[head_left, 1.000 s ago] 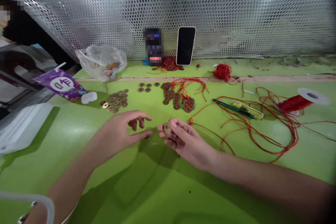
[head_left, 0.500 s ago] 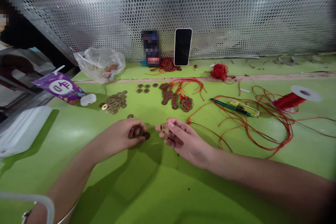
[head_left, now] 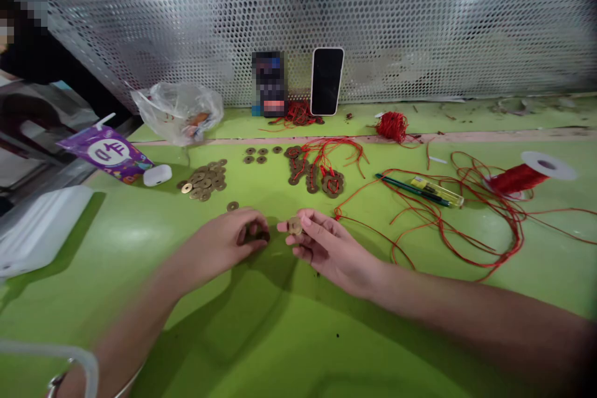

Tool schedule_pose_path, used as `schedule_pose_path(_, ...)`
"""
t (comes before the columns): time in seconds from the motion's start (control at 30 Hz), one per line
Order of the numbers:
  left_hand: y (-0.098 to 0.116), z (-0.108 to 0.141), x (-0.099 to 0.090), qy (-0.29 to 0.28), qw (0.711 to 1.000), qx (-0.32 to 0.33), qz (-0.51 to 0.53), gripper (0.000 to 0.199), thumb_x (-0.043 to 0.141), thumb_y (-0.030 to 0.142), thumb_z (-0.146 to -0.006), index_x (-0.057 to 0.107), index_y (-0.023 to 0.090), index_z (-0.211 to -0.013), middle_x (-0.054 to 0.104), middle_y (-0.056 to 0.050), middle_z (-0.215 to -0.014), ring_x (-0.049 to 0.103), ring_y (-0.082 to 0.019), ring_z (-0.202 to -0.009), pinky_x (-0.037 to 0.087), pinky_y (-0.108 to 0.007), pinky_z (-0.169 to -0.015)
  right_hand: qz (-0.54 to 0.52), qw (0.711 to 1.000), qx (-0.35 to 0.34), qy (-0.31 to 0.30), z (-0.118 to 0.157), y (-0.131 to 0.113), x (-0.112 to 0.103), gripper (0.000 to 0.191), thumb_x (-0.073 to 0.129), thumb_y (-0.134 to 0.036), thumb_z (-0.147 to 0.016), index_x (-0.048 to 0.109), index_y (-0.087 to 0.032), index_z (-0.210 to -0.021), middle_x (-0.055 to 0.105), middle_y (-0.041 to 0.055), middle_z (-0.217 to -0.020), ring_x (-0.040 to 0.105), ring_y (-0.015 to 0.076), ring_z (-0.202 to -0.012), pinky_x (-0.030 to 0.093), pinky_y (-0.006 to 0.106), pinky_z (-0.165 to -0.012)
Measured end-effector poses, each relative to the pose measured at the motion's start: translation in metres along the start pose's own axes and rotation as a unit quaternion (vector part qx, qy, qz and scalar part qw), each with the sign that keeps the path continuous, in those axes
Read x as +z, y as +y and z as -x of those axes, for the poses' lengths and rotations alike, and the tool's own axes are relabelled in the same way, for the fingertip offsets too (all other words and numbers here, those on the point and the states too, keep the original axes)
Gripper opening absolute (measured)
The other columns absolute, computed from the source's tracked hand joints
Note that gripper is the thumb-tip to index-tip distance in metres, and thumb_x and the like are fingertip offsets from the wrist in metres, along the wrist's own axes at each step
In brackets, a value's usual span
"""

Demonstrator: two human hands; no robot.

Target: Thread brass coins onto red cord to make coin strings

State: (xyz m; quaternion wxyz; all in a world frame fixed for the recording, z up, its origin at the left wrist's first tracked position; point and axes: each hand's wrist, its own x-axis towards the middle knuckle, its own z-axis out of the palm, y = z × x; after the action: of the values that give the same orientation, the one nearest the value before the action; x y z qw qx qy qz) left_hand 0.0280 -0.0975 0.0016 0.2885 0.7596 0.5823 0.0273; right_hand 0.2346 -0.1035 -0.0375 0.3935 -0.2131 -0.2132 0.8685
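Note:
My right hand (head_left: 333, 249) is raised over the table, pinching a brass coin with a hole in its middle (head_left: 295, 226) between thumb and fingers. Just left of it, my left hand (head_left: 236, 236) is curled with thumb and fingertips together around a dark coin, now almost wholly hidden by the fingers. A single coin (head_left: 232, 206) lies just beyond my left hand. Farther off are a loose pile of coins (head_left: 205, 181), several coins in short rows (head_left: 249, 160), and coins tied together with red cord (head_left: 332, 184).
Red cord (head_left: 448, 242) trails from a spool (head_left: 517, 179) on the right, near a green pen (head_left: 410, 189) and a yellow lead case (head_left: 436, 191). Behind stand two phones (head_left: 326, 82), a red cord ball (head_left: 392, 127) and a plastic bag (head_left: 177, 113). A purple pouch (head_left: 109, 152) and white earbud case (head_left: 157, 175) lie left.
My left hand has moved slightly right, towards my right hand, and the dark coin at its fingertips has become hidden. My right hand keeps its pinch on the brass coin.

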Motion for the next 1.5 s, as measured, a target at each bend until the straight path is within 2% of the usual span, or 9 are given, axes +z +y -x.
schedule_pose_path(0.17, -0.001, 0.001, -0.001, -0.022, 1.000, 0.003, 0.016, 0.017, 0.052, 0.034, -0.083, 0.061, 0.021, -0.086, 0.060, -0.001, -0.079, 0.056, -0.017, -0.070, 0.040, -0.027, -0.062, 0.010, 1.000, 0.005, -0.001, 0.000, -0.001, 0.000, 0.022, 0.076, -0.031, -0.075, 0.059, -0.018, -0.078, 0.067, 0.0001, -0.087, 0.063, 0.0070, -0.076, 0.049, 0.016, -0.068)
schedule_pose_path(0.3, -0.003, 0.002, -0.004, 0.001, 1.000, -0.012, 0.010, 0.028, 0.059, 0.041, -0.078, 0.062, 0.021, -0.097, 0.062, -0.003, -0.087, 0.058, -0.019, -0.073, 0.043, -0.028, -0.064, 0.010, 1.000, 0.001, -0.006, 0.000, -0.001, 0.000, 0.022, 0.076, -0.032, -0.074, 0.059, -0.017, -0.077, 0.067, 0.0002, -0.085, 0.063, 0.0070, -0.075, 0.049, 0.016, -0.068)
schedule_pose_path(0.5, -0.003, -0.001, -0.009, 0.004, 0.999, -0.013, 0.040, 0.023, 0.060, 0.039, -0.076, 0.067, 0.021, -0.089, 0.065, -0.005, -0.090, 0.061, -0.019, -0.073, 0.047, -0.030, -0.067, 0.014, 1.000, 0.003, -0.017, -0.001, 0.000, -0.001, 0.020, 0.074, -0.031, -0.077, 0.059, -0.017, -0.079, 0.068, 0.0010, -0.088, 0.063, 0.0063, -0.073, 0.048, 0.016, -0.067)
schedule_pose_path(0.8, -0.007, -0.002, -0.009, -0.024, 0.999, -0.003, 0.033, 0.021, 0.060, 0.039, -0.076, 0.065, 0.021, -0.086, 0.061, -0.001, -0.078, 0.056, -0.016, -0.065, 0.043, -0.026, -0.059, 0.010, 1.000, 0.009, -0.016, 0.000, -0.003, 0.000, 0.022, 0.074, -0.030, -0.077, 0.057, -0.017, -0.078, 0.068, 0.0012, -0.088, 0.063, 0.0061, -0.070, 0.049, 0.017, -0.068)
schedule_pose_path(0.93, -0.006, 0.000, -0.007, -0.017, 0.999, -0.005, 0.036, 0.019, 0.059, 0.038, -0.078, 0.063, 0.021, -0.086, 0.060, -0.001, -0.075, 0.055, -0.016, -0.064, 0.042, -0.025, -0.057, 0.015, 1.000, 0.005, -0.017, 0.000, -0.002, -0.001, 0.021, 0.074, -0.031, -0.077, 0.058, -0.017, -0.077, 0.068, 0.0015, -0.087, 0.062, 0.0063, -0.070, 0.048, 0.017, -0.068)
schedule_pose_path(1.1, 0.005, 0.002, -0.009, 0.019, 0.994, 0.018, 0.105, 0.022, 0.056, 0.041, -0.083, 0.062, 0.020, -0.081, 0.066, -0.001, -0.076, 0.061, -0.016, -0.067, 0.048, -0.026, -0.062, 0.024, 1.000, 0.006, -0.003, 0.000, -0.001, 0.000, 0.023, 0.075, -0.033, -0.076, 0.058, -0.017, -0.077, 0.067, 0.0012, -0.088, 0.062, 0.0065, -0.073, 0.048, 0.016, -0.067)
schedule_pose_path(1.3, 0.014, 0.009, -0.014, 0.134, 0.955, 0.110, 0.241, 0.015, 0.061, 0.034, -0.081, 0.056, 0.020, -0.075, 0.060, -0.002, -0.070, 0.058, -0.014, -0.062, 0.048, -0.023, -0.052, 0.026, 1.000, 0.003, 0.004, 0.000, -0.001, 0.001, 0.025, 0.076, -0.034, -0.074, 0.058, -0.017, -0.078, 0.064, -0.0015, -0.078, 0.062, 0.0065, -0.071, 0.048, 0.017, -0.068)
schedule_pose_path(1.4, 0.018, 0.011, -0.012, 0.131, 0.945, 0.132, 0.269, 0.014, 0.062, 0.030, -0.080, 0.055, 0.020, -0.074, 0.060, -0.003, -0.071, 0.058, -0.014, -0.061, 0.048, -0.023, -0.052, 0.030, 1.000, 0.003, -0.002, 0.000, 0.000, 0.003, 0.026, 0.077, -0.034, -0.073, 0.058, -0.017, -0.078, 0.064, -0.0020, -0.077, 0.062, 0.0062, -0.070, 0.049, 0.017, -0.070)
schedule_pose_path(1.5, 0.024, 0.009, -0.006, 0.126, 0.948, 0.125, 0.263, 0.010, 0.062, 0.027, -0.080, 0.057, 0.020, -0.075, 0.061, -0.001, -0.070, 0.057, -0.012, -0.062, 0.047, -0.022, -0.054, 0.048, 0.999, 0.006, -0.008, 0.000, 0.000, 0.004, 0.027, 0.078, -0.034, -0.071, 0.059, -0.017, -0.078, 0.063, -0.0033, -0.075, 0.063, 0.0057, -0.068, 0.049, 0.017, -0.071)
